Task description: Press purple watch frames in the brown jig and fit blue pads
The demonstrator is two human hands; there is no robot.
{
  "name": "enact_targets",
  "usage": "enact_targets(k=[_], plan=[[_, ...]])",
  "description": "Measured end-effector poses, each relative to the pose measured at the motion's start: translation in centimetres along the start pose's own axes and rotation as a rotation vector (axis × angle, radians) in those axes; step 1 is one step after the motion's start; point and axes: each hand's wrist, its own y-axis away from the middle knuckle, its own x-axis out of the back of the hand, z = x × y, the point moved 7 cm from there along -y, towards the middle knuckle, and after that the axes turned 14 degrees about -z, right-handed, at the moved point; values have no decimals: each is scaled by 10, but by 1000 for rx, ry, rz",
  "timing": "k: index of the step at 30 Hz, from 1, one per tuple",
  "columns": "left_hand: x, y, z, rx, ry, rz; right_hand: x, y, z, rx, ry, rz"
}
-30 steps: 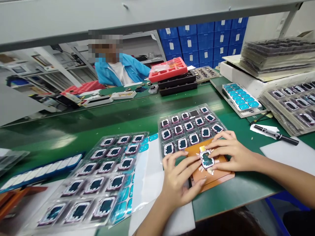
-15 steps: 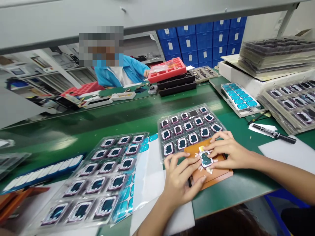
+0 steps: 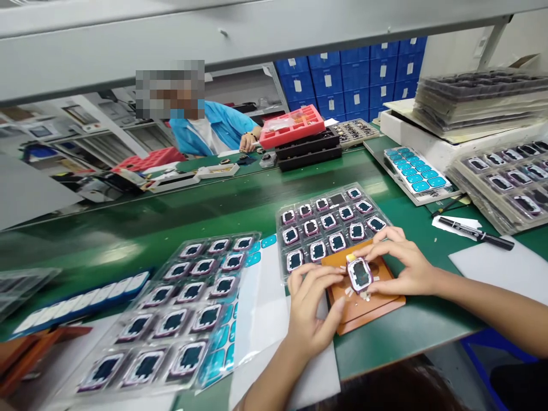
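Between the thumb and fingers of my right hand (image 3: pixel 405 265) is a squarish watch-like case (image 3: pixel 360 275) with a purple edge, a white rim and a dark middle. It is tilted up over an orange block (image 3: pixel 387 299). My left hand (image 3: pixel 312 305) is at the block's left side, its thumb spread away from the fingers. Its fingertips are close to the case's left edge; whether they touch it I cannot tell. Small pale strips (image 3: pixel 366 296) lie on the block below the case. Behind it, a clear tray (image 3: pixel 280 251) holds similar cases.
Another clear tray (image 3: pixel 165 285) of cases stands at left, beside blue sticker sheets (image 3: pixel 218 337). A black marker (image 3: pixel 475 233) lies at right, near stacked trays (image 3: pixel 496 188). Across the green bench (image 3: pixel 240 208), a person in a blue jacket (image 3: pixel 229 123) sits by red and black trays (image 3: pixel 293 128).
The case has tilted up off the orange block in my right hand. My left fingers have drawn back from its face. Across the bench, the person's hand has come down to the tabletop.
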Motion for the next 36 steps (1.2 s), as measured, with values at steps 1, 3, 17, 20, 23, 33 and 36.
enact_targets(k=[1,3,17,20,23,33,36], plan=[[-1,0,-1,10,-2,-8,2,0,-1,11,-2,20],[-5,-1,0,4,-6,-56,5,1,-5,51,3,50],[0,0,12,-102,-112,-46,-18,4,11,-16,-479,9],[6,1,7,-42,-116,31,-22,3,15,-43,-736,2],[3,0,10,-64,-140,1,-25,2,21,-107,-934,-6],[-4,-4,16,-177,-157,-101,-29,0,32,-190,-1406,60],[-5,-4,16,-195,-165,-113,-26,-1,33,-195,-1435,100]])
